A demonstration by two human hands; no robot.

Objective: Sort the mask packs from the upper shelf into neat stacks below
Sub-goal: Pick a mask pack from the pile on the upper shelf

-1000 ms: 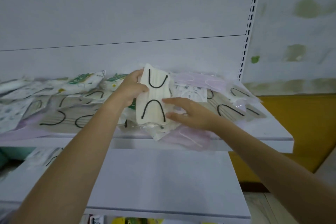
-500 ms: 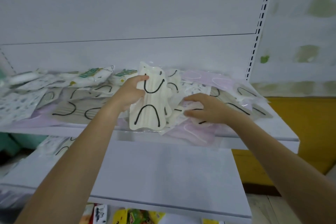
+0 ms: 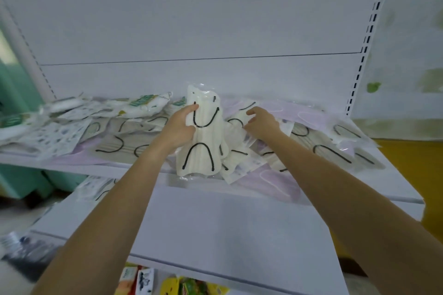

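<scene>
Gripping white mask pack [image 3: 202,136], print unreadable

The left hand [image 3: 178,127] covers one edge of the cream mask pack [image 3: 202,136], and its fingers behind the pack are hidden. Packs under the right hand [image 3: 262,123] overlap (their count is unclear). Printing on the colourful packets [image 3: 167,282] at the bottom edge is cut off and unreadable.
</scene>
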